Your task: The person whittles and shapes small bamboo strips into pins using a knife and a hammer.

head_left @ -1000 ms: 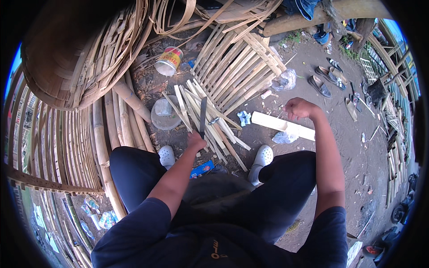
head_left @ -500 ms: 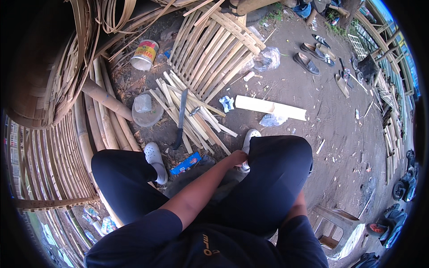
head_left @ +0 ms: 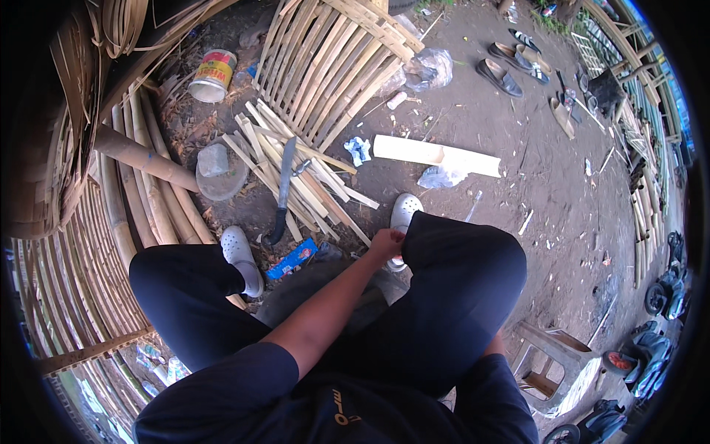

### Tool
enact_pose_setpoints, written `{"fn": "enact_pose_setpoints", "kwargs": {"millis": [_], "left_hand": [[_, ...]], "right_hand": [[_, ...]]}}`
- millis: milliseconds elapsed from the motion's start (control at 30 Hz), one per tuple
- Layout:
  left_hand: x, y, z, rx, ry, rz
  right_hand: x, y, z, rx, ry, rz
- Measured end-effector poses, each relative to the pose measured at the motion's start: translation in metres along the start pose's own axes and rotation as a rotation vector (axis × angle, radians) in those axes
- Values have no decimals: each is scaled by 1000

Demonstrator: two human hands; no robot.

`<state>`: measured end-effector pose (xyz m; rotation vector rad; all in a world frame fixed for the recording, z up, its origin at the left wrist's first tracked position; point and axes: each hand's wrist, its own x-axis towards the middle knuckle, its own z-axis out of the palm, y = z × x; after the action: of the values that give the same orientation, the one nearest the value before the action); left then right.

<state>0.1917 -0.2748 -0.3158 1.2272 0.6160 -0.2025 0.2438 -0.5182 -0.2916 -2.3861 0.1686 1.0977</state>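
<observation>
My left hand (head_left: pixel 387 244) reaches across to my right shin, its fingers closed at the hem of the dark trouser leg (head_left: pixel 462 277), just above a white clog (head_left: pixel 406 211). My right forearm (head_left: pixel 496 346) passes beneath the right thigh, which hides that hand. In front of my feet lies a pile of split bamboo strips (head_left: pixel 322 200). A machete (head_left: pixel 285 177) rests on its left side, dark handle toward me. Between my feet is a blue packet (head_left: pixel 292 259). Ahead of the right foot lies a pale halved bamboo piece (head_left: pixel 436 154).
Bamboo poles (head_left: pixel 140 185) and a slatted bamboo panel (head_left: pixel 78 288) are on the left. A second slatted frame (head_left: pixel 333 66) lies ahead near a paint bucket (head_left: pixel 213 76). Shoes (head_left: pixel 499 78) are scattered far right. A plastic stool (head_left: pixel 547 370) stands beside me; motorbikes (head_left: pixel 643 355) are farther right.
The view has shifted, so the things on the ground appear lower-left to higher in the picture. My left hand stays at the right trouser hem, and the right hand remains hidden.
</observation>
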Motion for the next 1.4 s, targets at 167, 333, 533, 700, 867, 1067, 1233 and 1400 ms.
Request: {"fn": "enact_pose_setpoints", "kwargs": {"millis": [167, 333, 533, 700, 867, 1067, 1233, 1400], "left_hand": [[-19, 43, -5, 463, 132, 96], [-10, 67, -10, 745, 48, 87], [-14, 71, -20, 77, -93, -19], [-18, 72, -21, 14, -130, -227], [-5, 58, -13, 322, -34, -62], [-15, 68, 2, 513, 70, -21], [5, 52, 7, 329, 107, -47], [11, 50, -8, 354, -30, -28]], "right_hand": [[-2, 6, 3, -4, -5, 13], [-2, 4, 4, -10, -5, 12], [-2, 6, 8, -21, -11, 13], [-10, 9, 7, -47, -29, 12], [-29, 20, -3, -76, -87, 20], [-70, 44, -25, -96, -284, 66], [-104, 51, -47, -57, -510, 103], [-120, 48, -57, 20, -672, 111]]}}
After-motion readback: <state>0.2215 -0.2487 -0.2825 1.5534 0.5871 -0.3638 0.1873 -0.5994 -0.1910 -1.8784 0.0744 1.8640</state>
